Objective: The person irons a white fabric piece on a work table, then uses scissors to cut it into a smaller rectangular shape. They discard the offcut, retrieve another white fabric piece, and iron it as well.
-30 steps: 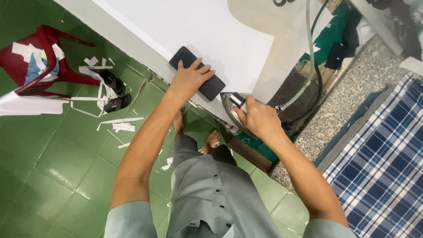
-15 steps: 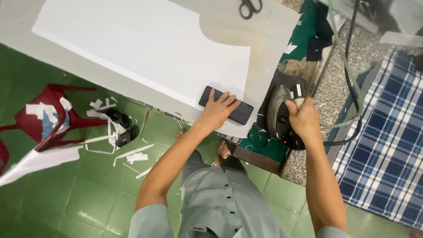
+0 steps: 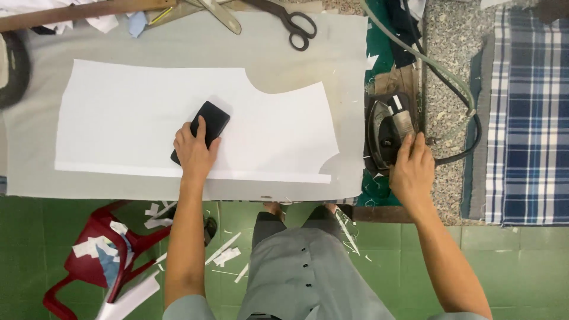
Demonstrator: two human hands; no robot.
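Down at the far left, a red plastic chair strewn with paper scraps stood on the green tiled floor, partly cut off by the frame's bottom edge. Above it, the grey padded tabletop carried a large white cut fabric panel spread flat toward its near edge. The left hand lay on that panel, fingers curled over a flat black rectangular block, pressing it down; the palm hid the block's lower end, so what sort of tool it was could not be told. Black-handled scissors lay at the tabletop's far edge. Just past the right edge, the right hand was closed around the handle of a dark electric iron resting on a stand, its grey hose and cable trailing off upward out of view. To do this well, the weight should probably hold the panel flat and unshifted while the iron is lifted clear of its hose. A blue checked cloth lay furthest right.
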